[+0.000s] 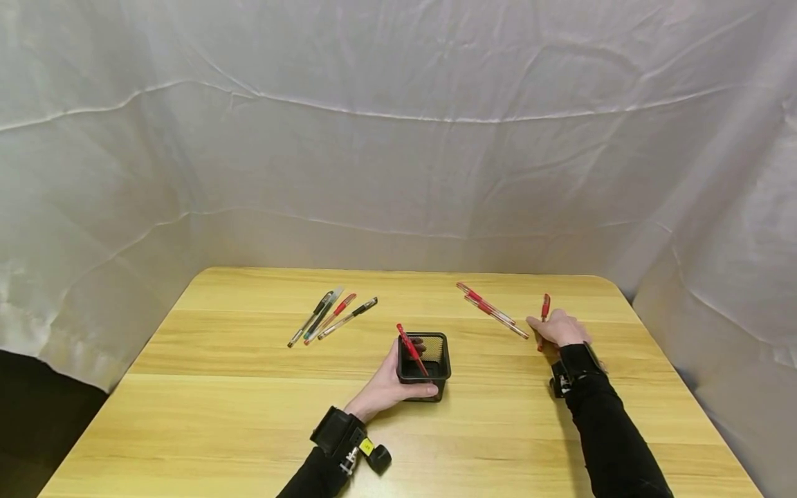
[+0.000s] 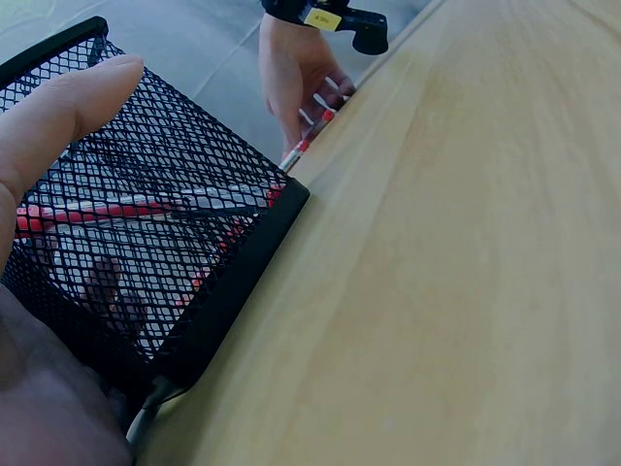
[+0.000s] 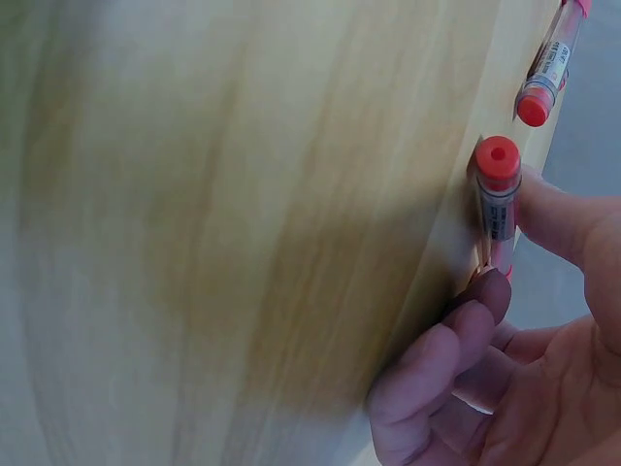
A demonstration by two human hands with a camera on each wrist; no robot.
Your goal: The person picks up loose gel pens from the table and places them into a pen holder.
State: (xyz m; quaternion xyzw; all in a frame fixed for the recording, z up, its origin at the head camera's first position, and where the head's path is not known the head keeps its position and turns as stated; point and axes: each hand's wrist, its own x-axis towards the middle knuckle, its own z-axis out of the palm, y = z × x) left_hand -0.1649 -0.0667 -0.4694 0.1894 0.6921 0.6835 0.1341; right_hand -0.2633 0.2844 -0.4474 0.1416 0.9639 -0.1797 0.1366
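Observation:
My left hand (image 1: 387, 384) grips a black mesh pen holder (image 1: 445, 358) near the middle of the table, thumb across its near side and fingers round the far side. A red pen (image 1: 409, 344) leans inside the holder, its capped end above the rim; in the left wrist view it shows through the mesh. At the table's right, my right hand (image 1: 560, 328) pinches another red pen (image 3: 499, 199) between thumb and fingertips. That pen lies at the tabletop, its red end sticking out past the fingers in the right wrist view.
Two red-capped pens (image 1: 492, 315) lie side by side left of my right hand. At the left, several pens with black, red and clear caps lie in a loose group, including a black-capped pen (image 1: 349, 317). A pale curtain (image 1: 398, 173) hangs behind the wooden table (image 1: 218, 415).

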